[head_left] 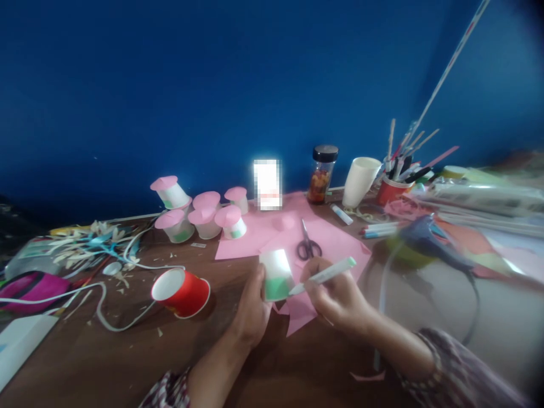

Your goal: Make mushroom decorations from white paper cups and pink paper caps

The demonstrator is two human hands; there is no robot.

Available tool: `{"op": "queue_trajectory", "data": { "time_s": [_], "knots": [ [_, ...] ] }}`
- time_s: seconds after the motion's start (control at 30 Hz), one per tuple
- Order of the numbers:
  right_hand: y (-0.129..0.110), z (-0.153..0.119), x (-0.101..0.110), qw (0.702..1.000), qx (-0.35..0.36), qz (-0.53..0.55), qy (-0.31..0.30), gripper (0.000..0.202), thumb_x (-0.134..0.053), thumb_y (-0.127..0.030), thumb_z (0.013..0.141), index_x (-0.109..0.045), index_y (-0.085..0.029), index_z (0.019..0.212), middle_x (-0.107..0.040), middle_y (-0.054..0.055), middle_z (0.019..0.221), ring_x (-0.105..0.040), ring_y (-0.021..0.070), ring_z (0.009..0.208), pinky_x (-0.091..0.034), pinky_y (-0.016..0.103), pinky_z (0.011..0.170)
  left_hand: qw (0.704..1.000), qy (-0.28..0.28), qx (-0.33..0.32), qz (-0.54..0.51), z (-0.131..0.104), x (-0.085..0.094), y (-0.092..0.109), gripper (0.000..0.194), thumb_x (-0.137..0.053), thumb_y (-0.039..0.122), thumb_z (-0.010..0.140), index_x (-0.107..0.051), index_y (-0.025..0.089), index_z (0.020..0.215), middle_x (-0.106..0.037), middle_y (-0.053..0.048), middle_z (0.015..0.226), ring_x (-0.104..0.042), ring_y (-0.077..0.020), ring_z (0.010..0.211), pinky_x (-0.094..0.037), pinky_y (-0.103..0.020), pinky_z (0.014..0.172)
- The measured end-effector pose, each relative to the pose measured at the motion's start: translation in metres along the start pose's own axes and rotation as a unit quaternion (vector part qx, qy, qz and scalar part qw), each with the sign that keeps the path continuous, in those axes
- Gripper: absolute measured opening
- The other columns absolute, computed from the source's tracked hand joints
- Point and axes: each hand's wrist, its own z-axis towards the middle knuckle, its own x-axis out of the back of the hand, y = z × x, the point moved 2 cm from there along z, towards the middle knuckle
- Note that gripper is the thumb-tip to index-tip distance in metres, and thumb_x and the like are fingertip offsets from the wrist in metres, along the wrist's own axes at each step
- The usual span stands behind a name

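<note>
Blue wall [204, 85] behind brown table [123, 357]. Left side: magenta pouch [38, 289], white cord [103, 306] looping across the wood. Rear, right of centre: black-lidded jar [322, 178], contents reddish-brown; white tumbler [358, 184] beside it, upright; then red holder [389, 192] crowded with sticks and pens. Far right: corded blue tool [437, 243], blurred.

1. The left hand [250, 306] was bare, as was the left forearm [215, 362] just behind it.
2. Well back from that hand, the left sleeve [168, 391] showed a dark-and-white checked pattern on creased cloth.
3. The right hand [334, 294] and the right forearm [395, 343] behind it were bare too.
4. Farther back from this hand, the right sleeve [459, 368] was purplish and pale, its edge bunched, its pattern blurred.
</note>
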Motion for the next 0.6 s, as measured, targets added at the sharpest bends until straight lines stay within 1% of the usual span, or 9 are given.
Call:
{"op": "queue_trajectory", "data": {
  "time_s": [0.1,0.27,0.37,0.47,0.53,0.6],
  "knots": [
    [0.001,0.0,0.0,1.0,-0.002,0.009,0.0,0.009,-0.051,-0.009,0.073,-0.053,-0.018,0.069,-0.052,-0.002,0.061,-0.046,0.0099,0.054,-0.036,0.021,0.048,1.0,0.001,-0.008,-0.007,0.0,0.001,-0.001,0.016,-0.061,0.029,0.077,-0.064,0.019,0.065,-0.06,-0.001,0.062,-0.047,-0.0159,0.06,-0.04,-0.024,0.057],
    [0.003,-0.002,-0.003,0.999,-0.011,0.028,-0.026,0.008,-0.052,-0.011,0.076,-0.055,-0.018,0.074,-0.056,-0.001,0.063,-0.05,0.0112,0.055,-0.039,0.021,0.048,0.997,-0.026,0.011,-0.07,0.003,0.0,-0.008,0.028,-0.055,0.041,0.081,-0.065,0.019,0.067,-0.059,-0.002,0.062,-0.051,-0.0181,0.063,-0.042,-0.027,0.06],
    [0.002,-0.003,-0.001,1.0,0.004,0.026,0.007,0.006,-0.052,-0.013,0.077,-0.056,-0.018,0.076,-0.057,-0.001,0.065,-0.051,0.0111,0.056,-0.04,0.022,0.05,0.995,-0.023,0.027,-0.091,0.004,0.0,-0.012,0.03,-0.057,0.044,0.081,-0.066,0.017,0.072,-0.059,-0.002,0.062,-0.052,-0.0175,0.062,-0.041,-0.026,0.061],
    [0.002,-0.003,0.0,0.999,0.013,0.003,0.042,0.006,-0.052,-0.014,0.078,-0.057,-0.018,0.077,-0.057,0.0,0.066,-0.051,0.0116,0.057,-0.042,0.023,0.051,0.993,-0.044,0.026,-0.103,0.006,0.0,-0.017,0.031,-0.056,0.043,0.083,-0.067,0.014,0.08,-0.061,-0.001,0.065,-0.051,-0.0157,0.061,-0.041,-0.026,0.061],
    [0.002,-0.003,-0.001,0.999,0.022,-0.019,0.041,0.005,-0.053,-0.014,0.077,-0.057,-0.018,0.077,-0.059,0.0,0.066,-0.053,0.0125,0.058,-0.043,0.024,0.053,0.991,-0.062,0.026,-0.117,0.006,0.0,-0.021,0.031,-0.054,0.042,0.085,-0.066,0.014,0.083,-0.061,-0.001,0.065,-0.051,-0.0146,0.06,-0.041,-0.026,0.061],
    [0.0,-0.003,-0.003,0.999,0.03,-0.031,0.025,0.006,-0.053,-0.014,0.076,-0.056,-0.019,0.077,-0.06,0.0,0.065,-0.055,0.0131,0.058,-0.044,0.025,0.054,0.986,-0.076,0.041,-0.141,0.007,0.0,-0.024,0.033,-0.052,0.045,0.087,-0.065,0.014,0.084,-0.06,0.0,0.064,-0.05,-0.0137,0.058,-0.041,-0.026,0.061]
  ]
}}
